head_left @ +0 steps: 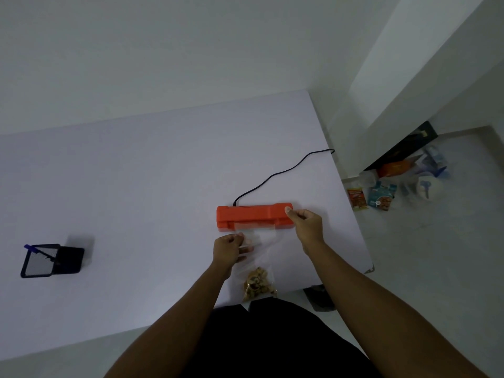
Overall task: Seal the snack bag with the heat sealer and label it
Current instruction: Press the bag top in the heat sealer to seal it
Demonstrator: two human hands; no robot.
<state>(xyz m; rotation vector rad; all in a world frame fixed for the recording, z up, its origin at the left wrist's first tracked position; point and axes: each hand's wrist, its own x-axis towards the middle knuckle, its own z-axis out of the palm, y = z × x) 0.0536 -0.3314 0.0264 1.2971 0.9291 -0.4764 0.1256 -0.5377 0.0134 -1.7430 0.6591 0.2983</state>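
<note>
An orange heat sealer (252, 215) lies on the white table (136, 186), its black cord (281, 173) trailing off the right edge. A clear snack bag (259, 257) with brown snacks at its near end lies in front, its open top tucked into the sealer's slot. My left hand (230, 248) pinches the bag's left side just below the sealer. My right hand (305, 222) has curled fingers, with the thumb pressing the sealer's right end.
A black mesh pen holder (41, 260) with a blue pen lies tipped over at the table's left. Snack packets (357, 197) and plastic bags (425, 175) lie on the floor to the right, past the table's edge.
</note>
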